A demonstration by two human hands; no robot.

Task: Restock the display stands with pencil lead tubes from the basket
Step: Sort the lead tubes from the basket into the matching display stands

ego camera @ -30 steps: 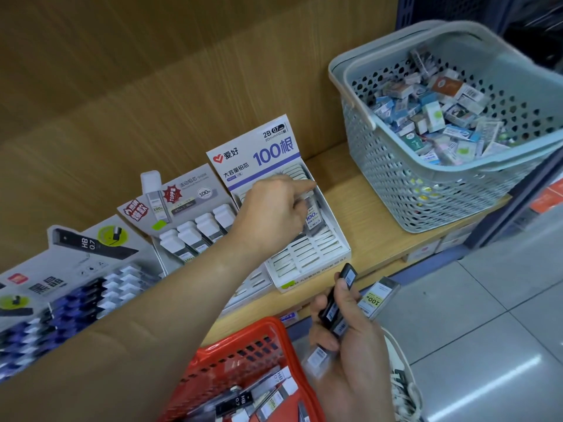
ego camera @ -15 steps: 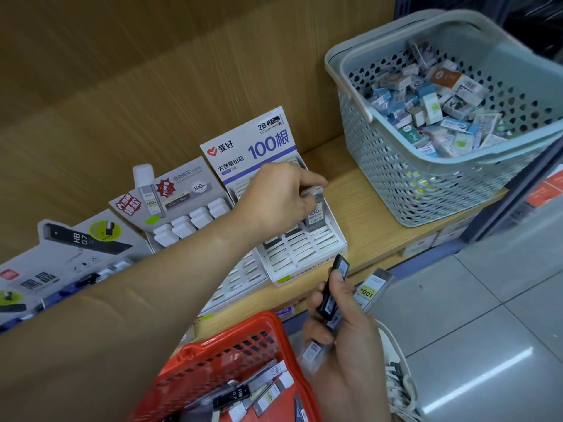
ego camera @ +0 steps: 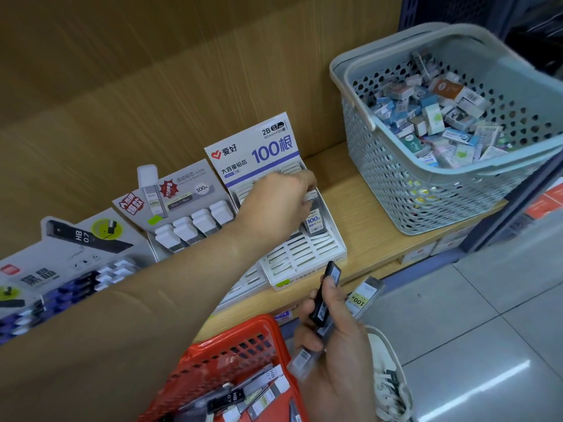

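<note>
My left hand (ego camera: 281,202) reaches over the white "100" display stand (ego camera: 304,254) and pinches the white cap of a clear lead tube (ego camera: 313,219) standing in a right-side slot. My right hand (ego camera: 335,339) hovers below the shelf edge and grips several tubes: a black one (ego camera: 326,296) sticking up, a clear one with a yellow "100" label (ego camera: 364,295) and another pointing down. A red basket (ego camera: 231,351) at the bottom holds several more lead tubes (ego camera: 243,397).
A grey stand (ego camera: 182,208) with white-capped tubes and a stand of black and blue tubes (ego camera: 61,269) sit to the left on the wooden shelf (ego camera: 371,248). A grey basket (ego camera: 396,178) full of erasers stands on the right. A white shoe (ego camera: 390,382) rests on the tiled floor.
My left hand has pushed the clear tube down into its slot and its fingers now close on the cap. My right hand has stayed about where it was, with its tubes.
</note>
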